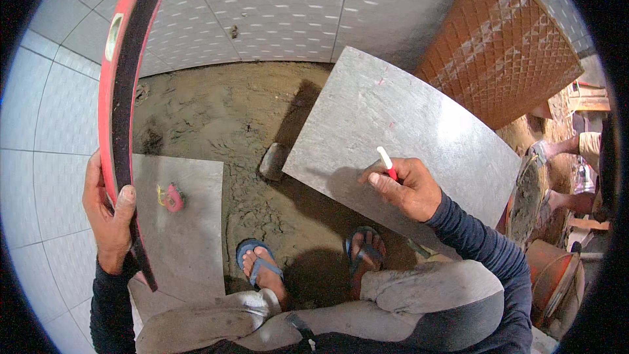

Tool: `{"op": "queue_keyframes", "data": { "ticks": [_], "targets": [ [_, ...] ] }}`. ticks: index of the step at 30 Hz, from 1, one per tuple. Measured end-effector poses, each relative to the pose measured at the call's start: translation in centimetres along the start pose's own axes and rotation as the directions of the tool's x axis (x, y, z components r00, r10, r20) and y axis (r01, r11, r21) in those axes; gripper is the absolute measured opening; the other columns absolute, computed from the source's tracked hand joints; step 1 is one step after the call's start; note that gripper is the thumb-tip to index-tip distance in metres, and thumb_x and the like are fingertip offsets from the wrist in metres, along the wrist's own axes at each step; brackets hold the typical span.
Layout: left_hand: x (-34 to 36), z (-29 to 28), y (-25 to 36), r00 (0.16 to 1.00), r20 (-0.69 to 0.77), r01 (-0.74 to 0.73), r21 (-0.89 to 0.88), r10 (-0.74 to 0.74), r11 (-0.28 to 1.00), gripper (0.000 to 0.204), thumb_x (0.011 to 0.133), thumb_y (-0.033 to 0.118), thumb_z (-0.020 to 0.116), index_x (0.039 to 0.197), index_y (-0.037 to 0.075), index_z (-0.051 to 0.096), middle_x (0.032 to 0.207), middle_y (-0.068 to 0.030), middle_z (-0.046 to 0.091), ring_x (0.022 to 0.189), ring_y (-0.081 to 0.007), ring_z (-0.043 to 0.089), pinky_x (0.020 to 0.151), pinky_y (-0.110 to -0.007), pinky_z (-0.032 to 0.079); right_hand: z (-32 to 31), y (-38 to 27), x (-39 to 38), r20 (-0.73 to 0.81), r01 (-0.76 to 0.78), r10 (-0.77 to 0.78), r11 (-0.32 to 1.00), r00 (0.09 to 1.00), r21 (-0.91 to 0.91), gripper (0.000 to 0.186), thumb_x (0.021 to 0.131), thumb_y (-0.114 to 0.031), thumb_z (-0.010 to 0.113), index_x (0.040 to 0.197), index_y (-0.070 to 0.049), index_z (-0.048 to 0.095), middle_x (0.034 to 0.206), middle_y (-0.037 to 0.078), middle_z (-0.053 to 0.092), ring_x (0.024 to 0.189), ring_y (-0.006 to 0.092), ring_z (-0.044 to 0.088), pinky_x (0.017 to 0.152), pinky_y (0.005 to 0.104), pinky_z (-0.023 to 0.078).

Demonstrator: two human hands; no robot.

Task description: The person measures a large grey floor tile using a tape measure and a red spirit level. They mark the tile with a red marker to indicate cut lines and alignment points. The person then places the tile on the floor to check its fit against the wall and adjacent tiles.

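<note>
My left hand (108, 219) is wrapped round the lower part of a long red spirit level (121, 111) with a dark face, which stands up along the left side. Between the thumb and fingers of my right hand (414, 191) is a red and white marker (386, 161), its white end pointing up. That hand is over a loose grey floor tile (419, 115), which carries a few small red marks. A rough block (273, 161) sits by the tile's left corner. Beside my left hand, another grey tile (187, 242) lies flat, with a small pink object (173, 198) on it.
Wet grey mortar (203, 115) covers the floor between the tiles. White textured tiles (282, 0) face the walls. A brown-backed tile (498, 39) leans at the far right. Another person's arms (563, 147) reach toward a mortar pan (527, 190); an orange bucket (550, 278) is nearer.
</note>
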State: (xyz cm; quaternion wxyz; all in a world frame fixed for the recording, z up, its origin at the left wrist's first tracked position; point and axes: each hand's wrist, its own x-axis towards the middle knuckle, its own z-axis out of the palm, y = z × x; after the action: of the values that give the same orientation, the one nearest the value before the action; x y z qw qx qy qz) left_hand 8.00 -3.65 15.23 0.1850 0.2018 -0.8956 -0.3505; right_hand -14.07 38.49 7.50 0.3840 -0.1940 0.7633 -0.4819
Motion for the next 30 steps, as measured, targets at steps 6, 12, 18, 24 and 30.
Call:
{"op": "queue_keyframes", "data": {
  "ticks": [6, 12, 18, 24, 30],
  "targets": [
    [-0.3, 3.4, -0.9, 0.996, 0.039, 0.090, -0.207, -0.084, 0.974, 0.059, 0.093, 0.031, 0.065, 0.138, -0.005, 0.051, 0.122, -0.0075, 0.058, 0.112, -0.0178, 0.053, 0.101, -0.033, 0.040, -0.6, 1.2, -1.2, -0.035, 0.008, -0.008, 1.000, 0.999, -0.005, 0.037, 0.098, -0.029, 0.068, 0.079, 0.001, 0.061, 0.064, -0.004, 0.044, 0.062, 0.0086, 0.041, 0.054, 0.0327, 0.037],
    [-0.2, 5.7, -0.9, 0.996, 0.043, 0.089, -0.175, -0.083, 0.981, 0.061, 0.095, 0.038, 0.067, 0.138, -0.001, 0.050, 0.101, -0.0010, 0.057, 0.086, -0.0088, 0.052, 0.075, -0.024, 0.044, -0.5, 1.1, -1.6, -0.058, -0.026, 0.025, 1.000, 0.998, -0.017, 0.034, 0.097, -0.027, 0.069, 0.081, 0.002, 0.062, 0.064, -0.003, 0.044, 0.062, 0.0084, 0.041, 0.054, 0.0326, 0.036],
    [1.1, 7.0, 1.6, 0.977, 0.181, 0.146, -0.164, -0.115, 0.976, 0.060, 0.093, 0.041, 0.066, 0.134, -0.001, 0.054, 0.115, -0.0062, 0.060, 0.105, -0.0164, 0.055, 0.097, -0.033, 0.042, 0.3, 1.2, -1.6, -0.071, 0.008, -0.008, 1.000, 0.997, 0.002, 0.031, 0.097, -0.024, 0.069, 0.083, 0.003, 0.065, 0.063, -0.003, 0.044, 0.062, 0.0075, 0.041, 0.053, 0.0320, 0.036],
    [4.0, 11.5, 6.1, 0.949, 0.313, 0.060, -0.284, 0.034, 0.957, 0.038, 0.088, 0.012, 0.073, 0.120, -0.001, 0.057, 0.099, -0.0069, 0.065, 0.093, -0.0120, 0.061, 0.083, -0.027, 0.050, 2.3, 1.6, -1.4, 0.091, 0.015, -0.014, 1.000, 0.996, -0.015, 0.029, 0.097, -0.023, 0.068, 0.082, 0.001, 0.063, 0.060, 0.001, 0.047, 0.060, 0.0089, 0.043, 0.054, 0.0338, 0.039],
    [6.4, 14.6, 9.5, 0.903, 0.412, 0.009, -0.300, 0.121, 0.954, 0.035, 0.092, 0.015, 0.070, 0.120, 0.000, 0.056, 0.102, -0.0046, 0.062, 0.095, -0.0110, 0.059, 0.086, -0.029, 0.048, 5.0, 0.8, -1.3, 0.314, 0.098, -0.093, 0.995, 0.945, 0.001, 0.025, 0.097, -0.021, 0.066, 0.083, -0.001, 0.061, 0.063, 0.011, 0.051, 0.060, 0.0168, 0.049, 0.059, 0.0387, 0.044]
  ]
}}
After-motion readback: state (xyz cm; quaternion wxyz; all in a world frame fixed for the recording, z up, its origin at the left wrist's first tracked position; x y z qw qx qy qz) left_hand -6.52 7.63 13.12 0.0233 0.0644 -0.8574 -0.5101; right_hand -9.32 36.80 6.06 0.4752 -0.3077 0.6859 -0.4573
